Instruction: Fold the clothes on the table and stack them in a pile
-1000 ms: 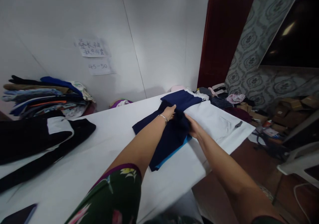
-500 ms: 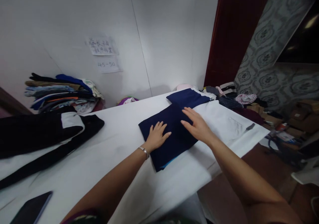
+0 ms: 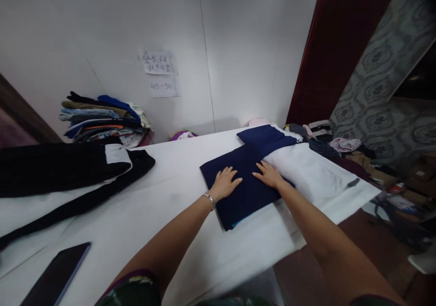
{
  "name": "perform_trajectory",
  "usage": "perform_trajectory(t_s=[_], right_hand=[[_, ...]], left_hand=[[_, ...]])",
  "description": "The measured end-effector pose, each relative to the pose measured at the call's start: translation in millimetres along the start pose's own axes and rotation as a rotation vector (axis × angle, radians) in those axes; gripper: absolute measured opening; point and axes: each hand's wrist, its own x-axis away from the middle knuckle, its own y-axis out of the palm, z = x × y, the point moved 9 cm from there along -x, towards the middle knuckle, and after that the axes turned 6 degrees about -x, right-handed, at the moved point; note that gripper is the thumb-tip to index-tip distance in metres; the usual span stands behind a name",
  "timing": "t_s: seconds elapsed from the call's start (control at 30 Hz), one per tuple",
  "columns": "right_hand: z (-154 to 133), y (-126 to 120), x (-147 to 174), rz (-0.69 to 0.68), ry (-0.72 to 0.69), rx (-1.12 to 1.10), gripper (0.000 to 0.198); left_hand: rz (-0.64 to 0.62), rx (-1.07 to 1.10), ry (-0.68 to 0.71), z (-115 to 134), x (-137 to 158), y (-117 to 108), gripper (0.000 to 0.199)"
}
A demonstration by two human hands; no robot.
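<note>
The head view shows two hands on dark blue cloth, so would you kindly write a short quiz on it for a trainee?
1. On which of the person's sides is the bracelet worn: A) right, B) left, C) both?
2. True or false: the left hand and the right hand both rest on the dark blue cloth.
3. Fill in: the lower paper on the wall reads ____.

Key: 1. B; 2. true; 3. 45-50.

Navy garment (image 3: 248, 196), folded flat, bright blue showing at near edge; lies on white table (image 3: 163, 206).
</note>
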Motion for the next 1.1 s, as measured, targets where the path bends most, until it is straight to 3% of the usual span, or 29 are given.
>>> perform_trajectory(t_s=[0.1,0.17,0.37,0.47,0.57,0.7,0.77,0.87,1.0,1.1], right_hand=[[-3.8,-2.4,0.4,-0.003,0.003,-0.012,0.073],[-3.9,-2.1,-0.9,-0.023,0.01,-0.029,0.075],[-0.8,-0.5,-6.5,-0.111,0.035,-0.108,0.079],[-1.3,-1.6,-7.1,-0.13,0.038,-0.116,0.08],[-1.0,-2.2,-6.7,-0.133,0.045,-0.121,0.08],[0.3,-2.3,-8.3,-0.124,0.032,-0.133,0.082],[1.7,-1.6,-10.2,-0.134,0.034,-0.144,0.082],[3.1,-0.5,-14.2,-0.168,0.06,-0.149,0.083],[-1.4,-4.0,-20.0,-0.201,0.095,-0.136,0.086],[-10.5,-7.4,-16.9,-0.22,0.11,-0.126,0.088]], left_hand=[[0.122,-0.034,-0.111,-29.1,-15.5,-24.8,0.06],[0.127,-0.053,-0.165,-49.2,-28.3,-30.0,0.061],[-0.034,0.036,-0.349,-96.2,-50.0,8.9,0.07],[-0.002,0.093,-0.372,-100.8,-51.8,16.3,0.069],[0.079,0.187,-0.409,-104.9,-43.2,6.5,0.063],[0.246,0.348,-0.55,-121.4,-5.3,-15.0,0.061],[0.281,0.459,-0.636,-128.0,18.5,-15.6,0.062],[0.239,0.683,-0.705,-122.7,44.2,-0.6,0.06],[0.146,0.973,-0.686,-95.3,51.2,22.0,0.045],[0.196,1.093,-0.675,-88.8,49.3,15.3,0.034]])
